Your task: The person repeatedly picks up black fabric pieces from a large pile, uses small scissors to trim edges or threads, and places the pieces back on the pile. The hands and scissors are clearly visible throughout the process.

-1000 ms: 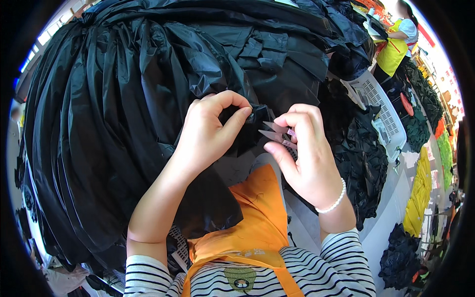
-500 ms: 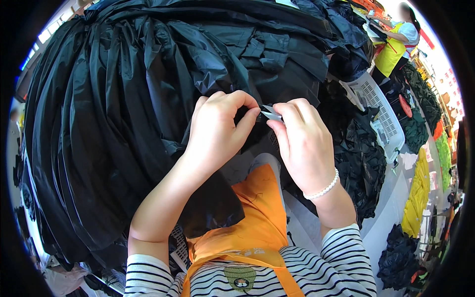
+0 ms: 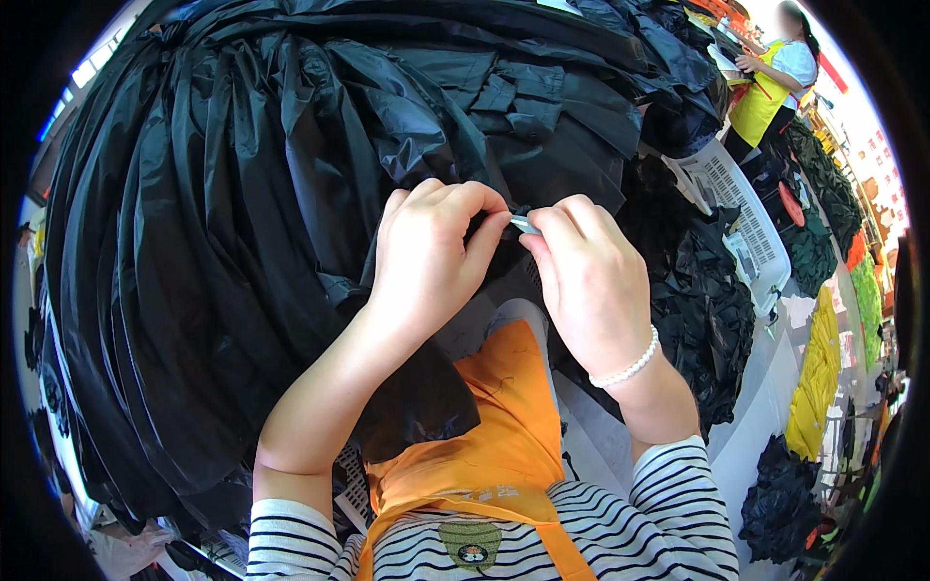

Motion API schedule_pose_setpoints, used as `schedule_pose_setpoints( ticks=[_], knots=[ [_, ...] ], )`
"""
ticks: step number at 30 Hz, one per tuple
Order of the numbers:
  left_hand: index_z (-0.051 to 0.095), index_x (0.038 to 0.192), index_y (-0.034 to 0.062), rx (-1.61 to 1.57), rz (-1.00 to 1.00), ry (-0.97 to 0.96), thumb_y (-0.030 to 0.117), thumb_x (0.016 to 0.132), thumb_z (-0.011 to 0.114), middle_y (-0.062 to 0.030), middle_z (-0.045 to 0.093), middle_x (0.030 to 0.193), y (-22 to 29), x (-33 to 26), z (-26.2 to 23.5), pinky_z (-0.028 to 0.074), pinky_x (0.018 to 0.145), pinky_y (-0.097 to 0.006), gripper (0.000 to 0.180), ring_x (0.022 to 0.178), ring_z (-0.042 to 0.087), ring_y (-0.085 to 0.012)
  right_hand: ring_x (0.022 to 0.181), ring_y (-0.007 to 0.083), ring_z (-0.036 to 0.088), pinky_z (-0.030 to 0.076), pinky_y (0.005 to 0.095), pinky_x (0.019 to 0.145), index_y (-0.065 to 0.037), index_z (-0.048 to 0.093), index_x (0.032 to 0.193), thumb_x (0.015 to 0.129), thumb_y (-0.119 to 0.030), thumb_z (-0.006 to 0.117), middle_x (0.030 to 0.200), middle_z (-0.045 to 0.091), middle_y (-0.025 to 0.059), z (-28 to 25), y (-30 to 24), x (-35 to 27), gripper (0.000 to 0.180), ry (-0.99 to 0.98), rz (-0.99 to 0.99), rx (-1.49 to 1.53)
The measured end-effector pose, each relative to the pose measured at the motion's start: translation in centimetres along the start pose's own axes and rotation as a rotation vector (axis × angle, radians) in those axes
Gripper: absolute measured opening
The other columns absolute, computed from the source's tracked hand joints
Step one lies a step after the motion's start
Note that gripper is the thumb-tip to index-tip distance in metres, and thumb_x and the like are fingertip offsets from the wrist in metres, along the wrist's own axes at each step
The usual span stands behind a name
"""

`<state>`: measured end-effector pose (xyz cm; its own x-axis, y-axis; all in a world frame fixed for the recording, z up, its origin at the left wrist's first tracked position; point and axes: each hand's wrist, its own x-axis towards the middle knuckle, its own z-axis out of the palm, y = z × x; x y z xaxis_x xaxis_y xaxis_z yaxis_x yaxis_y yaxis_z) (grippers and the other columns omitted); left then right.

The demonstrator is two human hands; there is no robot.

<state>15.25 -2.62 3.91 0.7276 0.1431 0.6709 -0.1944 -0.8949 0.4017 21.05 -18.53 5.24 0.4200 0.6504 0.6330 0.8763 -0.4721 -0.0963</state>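
My right hand (image 3: 593, 283), with a white beaded bracelet at the wrist, is closed round small thread snips (image 3: 524, 225). Only their silver blades show, pressed together and pointing left; the rest lies hidden in my palm. Right at the blade tips, my left hand (image 3: 426, 259) pinches with thumb and forefinger. What sits in that pinch is too small to make out. Behind and left of both hands spreads a big heap of shiny black fabric (image 3: 232, 194), gathered in long folds. One black piece (image 3: 417, 402) hangs down over my orange apron (image 3: 509, 416).
On the right stands a white slatted plastic basket (image 3: 744, 218) beside crumpled black fabric (image 3: 702, 300). Farther right lie yellow fabric (image 3: 812, 382) and a dark bundle (image 3: 778, 499) on the floor. A person in a yellow apron (image 3: 760, 107) works at the upper right.
The snips' blades have gone from spread to closed at my left fingertips. My right hand has shifted slightly left. In the background, the person's arms have moved.
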Motion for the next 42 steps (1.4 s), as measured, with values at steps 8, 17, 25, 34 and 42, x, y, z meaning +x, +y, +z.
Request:
schedule_pose_setpoints(
  ticks=[8, 17, 25, 34, 42],
  knots=[
    [0.066, 0.085, 0.0066, -0.061, -0.015, -0.006, 0.009, 0.084, 0.068, -0.0060, 0.065, 0.074, -0.6, 0.0, 0.3, 0.043, 0.067, -0.035, 0.004, 0.069, 0.060, -0.0240, 0.081, 0.0229, 0.061, 0.052, 0.0315, 0.069, -0.004, 0.062, 0.094, 0.084, -0.012, 0.069, 0.087, 0.058, 0.0073, 0.2, 0.7, -0.6, 0.015, 0.015, 0.052, 0.084],
    [0.058, 0.090, 0.0019, -0.315, -0.115, -0.015, 0.006, 0.089, 0.063, -0.0142, 0.064, 0.073, -1.2, 0.3, 0.3, 0.049, 0.059, -0.033, 0.006, 0.065, 0.065, -0.0297, 0.084, 0.0243, 0.060, 0.052, 0.0322, 0.071, -0.004, 0.061, 0.101, 0.083, -0.012, 0.070, 0.094, 0.057, 0.0080, 1.3, -0.1, -0.9, 0.022, 0.130, 0.068, 0.148],
    [0.059, 0.090, 0.0020, -0.337, -0.155, -0.037, 0.005, 0.089, 0.064, -0.0125, 0.062, 0.071, -0.9, 0.3, -0.2, 0.047, 0.057, -0.030, 0.006, 0.061, 0.064, -0.0264, 0.081, 0.0227, 0.059, 0.051, 0.0319, 0.070, -0.004, 0.063, 0.099, 0.081, -0.010, 0.071, 0.091, 0.058, 0.0063, 2.4, -0.1, -0.1, 0.021, 0.184, 0.007, 0.155],
    [0.059, 0.095, 0.0000, -0.466, -0.201, -0.038, 0.006, 0.092, 0.062, -0.0085, 0.061, 0.071, -1.5, 0.1, -0.1, 0.044, 0.059, -0.025, 0.008, 0.063, 0.059, -0.0133, 0.082, 0.0233, 0.061, 0.052, 0.0315, 0.071, -0.003, 0.064, 0.099, 0.078, -0.009, 0.073, 0.092, 0.059, 0.0063, 3.0, 0.0, 0.1, 0.023, 0.203, 0.005, 0.211],
    [0.058, 0.096, -0.0011, -0.615, -0.378, -0.156, 0.009, 0.095, 0.060, -0.0022, 0.057, 0.071, -1.7, 0.4, -0.8, 0.040, 0.060, -0.022, 0.011, 0.067, 0.049, -0.0060, 0.082, 0.0264, 0.062, 0.052, 0.0338, 0.071, -0.003, 0.064, 0.098, 0.080, -0.007, 0.071, 0.092, 0.061, 0.0084, 2.1, 1.0, 0.0, 0.020, 0.114, 0.106, 0.414]
  ],
)
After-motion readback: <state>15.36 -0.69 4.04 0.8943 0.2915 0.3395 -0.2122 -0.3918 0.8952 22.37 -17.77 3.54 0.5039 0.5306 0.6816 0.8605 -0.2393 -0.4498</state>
